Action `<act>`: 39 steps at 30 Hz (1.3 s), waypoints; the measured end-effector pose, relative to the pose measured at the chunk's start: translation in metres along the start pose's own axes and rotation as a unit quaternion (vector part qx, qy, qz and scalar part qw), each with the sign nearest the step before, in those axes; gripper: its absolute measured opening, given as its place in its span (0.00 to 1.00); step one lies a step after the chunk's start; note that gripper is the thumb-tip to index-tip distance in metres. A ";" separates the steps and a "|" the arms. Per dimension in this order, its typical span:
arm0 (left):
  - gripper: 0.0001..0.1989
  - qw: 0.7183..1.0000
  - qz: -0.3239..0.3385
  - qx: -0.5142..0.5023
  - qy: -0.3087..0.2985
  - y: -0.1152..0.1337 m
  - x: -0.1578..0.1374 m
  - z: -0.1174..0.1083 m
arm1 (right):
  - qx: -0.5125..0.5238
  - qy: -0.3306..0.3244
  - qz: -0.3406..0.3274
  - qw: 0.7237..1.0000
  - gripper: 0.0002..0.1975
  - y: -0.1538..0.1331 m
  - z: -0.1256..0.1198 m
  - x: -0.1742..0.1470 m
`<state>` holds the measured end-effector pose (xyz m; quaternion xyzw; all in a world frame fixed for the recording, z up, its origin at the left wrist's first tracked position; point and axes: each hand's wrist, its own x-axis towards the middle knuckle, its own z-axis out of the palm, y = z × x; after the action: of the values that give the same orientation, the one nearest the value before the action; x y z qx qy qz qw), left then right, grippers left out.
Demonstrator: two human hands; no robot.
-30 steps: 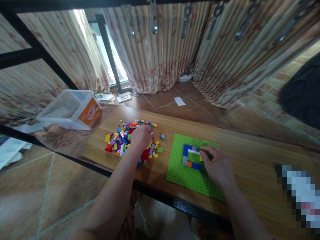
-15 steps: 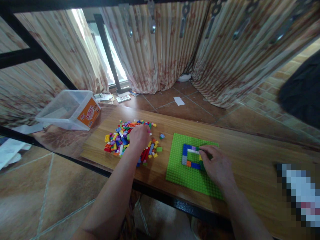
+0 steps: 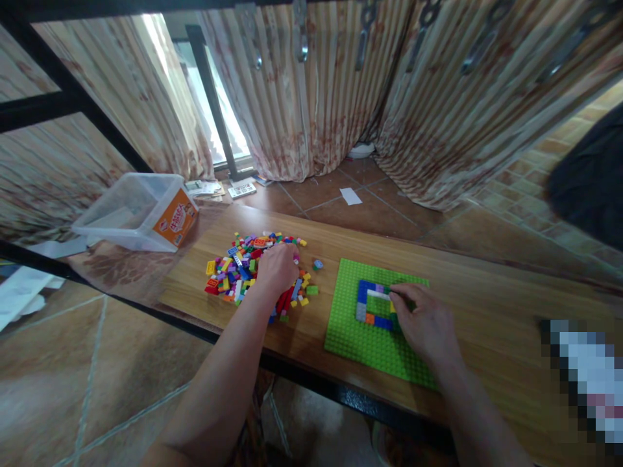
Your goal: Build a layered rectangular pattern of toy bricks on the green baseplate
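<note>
A low square wall of toy bricks [image 3: 362, 295] in blue, grey, orange, white and other colours stands on a green baseplate [image 3: 341, 334]. My right hand [image 3: 426, 321] lies at the wall's right side, thumb and forefinger closed on a brick at the far right corner; the palm hides part of that side. Over a heap of loose toy bricks [image 3: 238, 272], my left hand [image 3: 277, 267] reaches down with curled fingers. Its fingertips are hidden, so whatever they pinch cannot be made out.
Both the heap and the baseplate rest on a wooden bench [image 3: 311, 344]. A light blue brick [image 3: 318, 264] lies between them. Beyond the bench's left end sits a clear plastic bin [image 3: 131, 220] with an orange label. Patterned curtains [image 3: 311, 97] hang behind, and paper [image 3: 350, 196] lies on the tiled floor.
My left hand has shifted slightly right and toward the far side within the heap. My right hand keeps its place at the brick wall. The whole view has moved a little.
</note>
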<state>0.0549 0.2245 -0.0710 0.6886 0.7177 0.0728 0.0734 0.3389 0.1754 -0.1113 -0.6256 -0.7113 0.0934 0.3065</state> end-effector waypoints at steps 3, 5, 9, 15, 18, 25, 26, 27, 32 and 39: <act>0.14 1.000 0.001 -0.012 0.000 0.000 0.001 0.001 | 0.002 0.009 -0.002 1.000 0.12 -0.001 0.000 0.000; 0.15 1.000 0.003 -0.023 0.010 0.000 0.002 0.001 | 0.001 0.009 -0.006 1.000 0.12 0.000 0.000 0.000; 0.16 0.993 0.016 -0.090 0.075 -0.001 0.005 0.000 | -0.005 0.002 -0.009 1.000 0.12 0.000 -0.001 0.000; 0.12 0.892 0.058 -0.447 0.028 0.019 0.004 0.004 | 0.019 0.049 0.006 0.999 0.12 -0.006 -0.004 0.002; 0.10 0.814 0.076 -0.575 -0.018 0.042 -0.005 0.015 | 0.086 0.089 0.022 0.992 0.12 -0.016 -0.009 0.000; 0.05 0.758 0.145 -0.633 -0.059 0.086 -0.029 0.044 | 0.215 -0.039 0.033 0.975 0.14 -0.034 -0.019 -0.009; 0.05 0.760 0.154 -0.629 -0.053 0.089 -0.031 0.046 | 0.217 -0.049 0.029 0.975 0.14 -0.033 -0.019 -0.009; 0.04 0.766 0.161 -0.621 -0.048 0.091 -0.033 0.047 | 0.215 -0.056 0.026 0.975 0.14 -0.031 -0.019 -0.010; 0.04 0.797 0.182 -0.574 -0.044 0.097 -0.037 0.049 | 0.184 -0.100 0.020 0.978 0.12 -0.020 -0.021 -0.010; 0.07 0.847 0.220 -0.481 -0.049 0.094 -0.035 0.047 | 0.094 -0.127 -0.012 0.987 0.12 -0.008 -0.023 -0.009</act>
<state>0.1576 0.1937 -0.0981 0.7094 0.4183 0.3894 0.4125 0.3451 0.1592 -0.0921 -0.5686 -0.7398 0.2350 0.2722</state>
